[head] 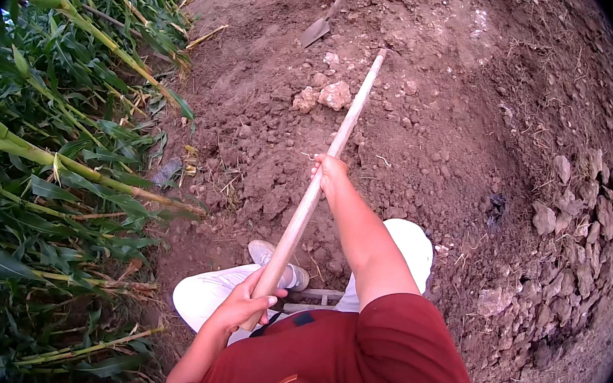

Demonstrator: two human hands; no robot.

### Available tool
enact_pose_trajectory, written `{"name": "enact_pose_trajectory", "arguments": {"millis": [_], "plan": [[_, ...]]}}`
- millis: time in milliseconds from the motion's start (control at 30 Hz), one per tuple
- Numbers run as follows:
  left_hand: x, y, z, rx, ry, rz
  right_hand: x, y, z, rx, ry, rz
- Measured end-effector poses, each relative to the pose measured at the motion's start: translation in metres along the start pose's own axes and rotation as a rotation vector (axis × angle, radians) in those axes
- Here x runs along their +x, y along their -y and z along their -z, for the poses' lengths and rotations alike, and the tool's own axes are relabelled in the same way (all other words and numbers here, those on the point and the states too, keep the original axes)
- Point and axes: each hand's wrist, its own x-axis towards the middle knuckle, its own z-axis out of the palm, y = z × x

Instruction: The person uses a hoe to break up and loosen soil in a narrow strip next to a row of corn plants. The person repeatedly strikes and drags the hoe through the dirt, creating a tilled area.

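Observation:
Both of my hands are closed on a long pale wooden tool handle point(349, 118) that slants from my waist up to the far soil. My left hand point(241, 304) grips it near its lower end, close to my belt. Farther up the shaft, about mid-length, my right hand point(329, 169) holds it. The handle's far end touches or nears the loose brown soil point(266, 147); no tool head can be made out there. Beyond it, a shovel point(318, 29) lies with its metal blade on the dirt. Pale lumps of rock point(335, 95) sit left of the handle.
Tall maize plants point(60, 163) line the left side, several stalks leaning over the soil. A pile of stones point(567, 238) lies at the right. Behind my legs is a low seat or frame point(322, 301). A dark scrap point(496, 207) lies on the ground at right.

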Motion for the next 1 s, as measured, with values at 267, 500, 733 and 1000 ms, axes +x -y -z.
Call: {"name": "enact_pose_trajectory", "arguments": {"millis": [267,500,733,1000], "plan": [[-0.027,0.071,0.032,0.484,-0.086,-0.069,-0.065,-0.032,0.004,-0.047,-0.038,-0.098],[-0.057,0.140,0.046,0.685,-0.371,-0.039,-0.126,-0.042,0.002,0.002,0.166,-0.233],[0.019,0.129,0.010,0.801,-0.607,-0.589,-0.211,0.054,-0.037,0.002,0.482,0.206],[0.146,0.037,-0.029,0.256,-0.320,-0.539,-0.304,0.148,-0.072,-0.305,0.692,0.797]]}}
